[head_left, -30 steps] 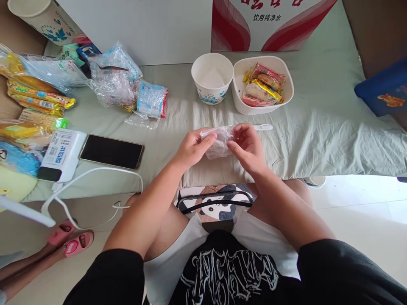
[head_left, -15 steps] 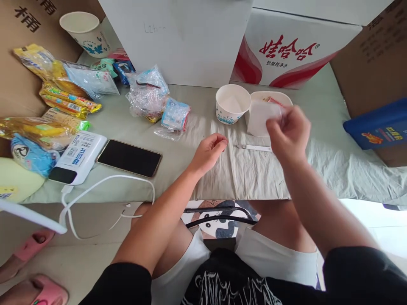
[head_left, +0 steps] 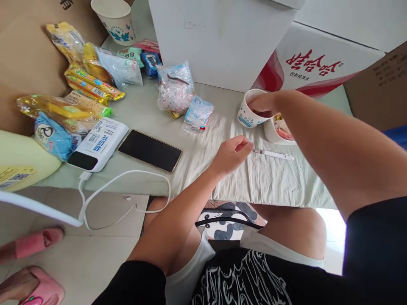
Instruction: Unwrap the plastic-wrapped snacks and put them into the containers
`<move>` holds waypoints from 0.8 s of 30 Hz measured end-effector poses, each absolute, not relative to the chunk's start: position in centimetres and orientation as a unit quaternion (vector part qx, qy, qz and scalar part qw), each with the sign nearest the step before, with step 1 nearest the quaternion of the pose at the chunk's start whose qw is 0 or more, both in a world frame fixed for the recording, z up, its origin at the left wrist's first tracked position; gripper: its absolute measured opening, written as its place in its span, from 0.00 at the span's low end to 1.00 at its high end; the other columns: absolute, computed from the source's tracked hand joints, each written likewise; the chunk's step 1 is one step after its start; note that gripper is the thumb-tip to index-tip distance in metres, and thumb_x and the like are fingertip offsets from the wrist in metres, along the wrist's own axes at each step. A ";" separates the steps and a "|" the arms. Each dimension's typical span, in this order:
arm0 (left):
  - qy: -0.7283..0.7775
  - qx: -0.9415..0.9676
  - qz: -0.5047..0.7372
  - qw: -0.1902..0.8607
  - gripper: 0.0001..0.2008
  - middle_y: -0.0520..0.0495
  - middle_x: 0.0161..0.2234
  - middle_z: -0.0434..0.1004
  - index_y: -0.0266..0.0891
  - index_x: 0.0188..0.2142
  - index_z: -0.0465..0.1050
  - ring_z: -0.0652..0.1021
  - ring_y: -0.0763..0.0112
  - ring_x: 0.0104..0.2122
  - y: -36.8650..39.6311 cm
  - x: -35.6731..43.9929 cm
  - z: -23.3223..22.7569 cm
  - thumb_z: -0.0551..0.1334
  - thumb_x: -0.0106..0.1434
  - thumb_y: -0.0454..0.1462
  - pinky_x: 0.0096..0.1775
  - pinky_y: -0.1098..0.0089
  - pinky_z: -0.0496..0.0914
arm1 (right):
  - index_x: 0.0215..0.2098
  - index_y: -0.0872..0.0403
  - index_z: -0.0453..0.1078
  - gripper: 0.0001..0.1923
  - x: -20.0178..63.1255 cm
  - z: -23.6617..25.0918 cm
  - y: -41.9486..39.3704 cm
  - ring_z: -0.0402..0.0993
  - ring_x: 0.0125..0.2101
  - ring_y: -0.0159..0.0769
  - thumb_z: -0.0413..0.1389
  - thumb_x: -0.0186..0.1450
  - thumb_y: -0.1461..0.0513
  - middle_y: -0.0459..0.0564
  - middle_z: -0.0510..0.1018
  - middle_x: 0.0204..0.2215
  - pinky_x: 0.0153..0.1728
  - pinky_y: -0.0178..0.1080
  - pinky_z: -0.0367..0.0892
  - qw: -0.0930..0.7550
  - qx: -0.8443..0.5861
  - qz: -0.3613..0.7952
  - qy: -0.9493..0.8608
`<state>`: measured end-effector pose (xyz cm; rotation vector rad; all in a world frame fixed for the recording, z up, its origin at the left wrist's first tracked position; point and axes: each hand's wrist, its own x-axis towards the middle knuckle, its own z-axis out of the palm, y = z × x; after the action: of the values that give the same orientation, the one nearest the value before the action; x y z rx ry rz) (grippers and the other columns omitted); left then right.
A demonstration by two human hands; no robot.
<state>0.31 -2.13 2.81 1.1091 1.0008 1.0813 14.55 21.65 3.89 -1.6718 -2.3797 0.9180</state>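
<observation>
- Since half a second ago, your right hand point(head_left: 263, 103) has dropped from above the white bowl point(head_left: 273, 134) onto the mouth of the paper cup point(head_left: 247, 116); whether its fingers grip anything cannot be told.
- Your left hand point(head_left: 230, 154) rests loosely curled and empty on the sheet point(head_left: 254, 178).
- Two paper cups: this one and another point(head_left: 116, 19) far left.
- One white bowl, one phone point(head_left: 149, 150), one white stick point(head_left: 274, 154).
- The stick lies flat, long axis left to right, just beside your left fingertips.

Matt paper cup point(head_left: 248, 116), wrinkled cloth sheet point(head_left: 254, 178), glossy glass phone point(head_left: 149, 150).
</observation>
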 end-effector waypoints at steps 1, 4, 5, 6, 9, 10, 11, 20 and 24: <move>0.432 0.478 0.468 0.606 0.12 0.54 0.25 0.67 0.41 0.28 0.68 0.68 0.71 0.29 -2.2 0.2 2.9 0.62 0.67 0.41 0.35 0.65 0.62 | 0.22 0.60 0.73 0.18 14.4 5.1 21.5 0.79 0.32 0.31 0.57 0.69 0.60 0.49 0.80 0.27 0.38 0.41 0.70 -0.036 -0.564 0.317 -0.762; 0.452 0.492 0.447 0.595 0.12 0.54 0.24 0.65 0.42 0.26 0.66 0.67 0.70 0.27 -2.4 -0.1 2.9 0.60 0.67 0.41 0.33 0.64 0.60 | 0.28 0.62 0.76 0.19 13.0 8.5 19.9 0.80 0.37 0.36 0.51 0.71 0.61 0.55 0.81 0.31 0.42 0.43 0.71 -0.026 -0.608 0.208 -0.766; 0.464 0.510 0.426 0.585 0.12 0.54 0.24 0.65 0.42 0.26 0.66 0.67 0.70 0.27 -2.4 -0.1 2.8 0.60 0.67 0.40 0.32 0.64 0.60 | 0.32 0.61 0.77 0.14 12.3 9.0 18.9 0.81 0.40 0.39 0.54 0.70 0.62 0.56 0.82 0.34 0.45 0.45 0.72 0.033 -0.600 0.141 -0.787; 0.478 0.537 0.398 0.570 0.12 0.53 0.24 0.66 0.42 0.26 0.65 0.68 0.69 0.28 -2.4 -0.1 2.8 0.59 0.67 0.40 0.32 0.63 0.59 | 0.39 0.60 0.78 0.09 11.5 9.2 17.7 0.80 0.44 0.43 0.57 0.69 0.63 0.58 0.83 0.39 0.50 0.48 0.72 0.089 -0.570 0.081 -0.813; 0.496 0.647 0.277 0.509 0.09 0.50 0.28 0.74 0.42 0.28 0.66 0.72 0.66 0.31 -2.6 0.2 2.7 0.59 0.66 0.38 0.33 0.62 0.60 | 0.56 0.51 0.76 0.27 8.6 7.2 13.4 0.73 0.60 0.59 0.70 0.59 0.61 0.61 0.77 0.59 0.63 0.63 0.66 0.065 -0.404 0.084 -0.908; 0.490 0.683 0.227 0.491 0.08 0.48 0.31 0.77 0.42 0.29 0.67 0.74 0.65 0.32 -2.7 0.4 2.7 0.59 0.65 0.37 0.34 0.63 0.61 | 0.61 0.48 0.73 0.35 7.6 6.0 12.1 0.65 0.67 0.65 0.73 0.57 0.57 0.60 0.71 0.67 0.65 0.68 0.61 0.046 -0.363 0.097 -0.926; 0.479 0.715 0.178 0.477 0.06 0.47 0.33 0.79 0.42 0.30 0.69 0.75 0.64 0.34 -2.9 0.5 2.7 0.59 0.64 0.37 0.35 0.63 0.62 | 0.65 0.46 0.70 0.41 6.7 4.7 10.9 0.56 0.72 0.69 0.74 0.55 0.55 0.59 0.63 0.72 0.67 0.71 0.56 0.033 -0.343 0.106 -0.933; 0.443 0.773 0.046 0.451 0.11 0.42 0.41 0.83 0.41 0.40 0.77 0.81 0.58 0.43 -4.1 0.6 3.0 0.55 0.65 0.36 0.37 0.65 0.68 | 0.46 0.53 0.74 0.10 2.0 0.3 10.5 0.64 0.69 0.53 0.56 0.72 0.57 0.59 0.62 0.71 0.68 0.56 0.63 0.191 -0.448 0.207 -0.848; 0.424 0.783 0.038 0.453 0.09 0.42 0.38 0.83 0.40 0.37 0.75 0.80 0.59 0.38 -3.7 0.4 3.2 0.55 0.65 0.35 0.34 0.65 0.65 | 0.56 0.54 0.66 0.26 2.3 -0.7 13.0 0.72 0.61 0.54 0.65 0.64 0.55 0.59 0.75 0.55 0.64 0.61 0.67 0.188 -0.503 0.261 -0.802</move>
<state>0.41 -3.69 3.20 1.9345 1.0472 0.0930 2.34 13.02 -0.68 -1.4144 -2.2576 0.7334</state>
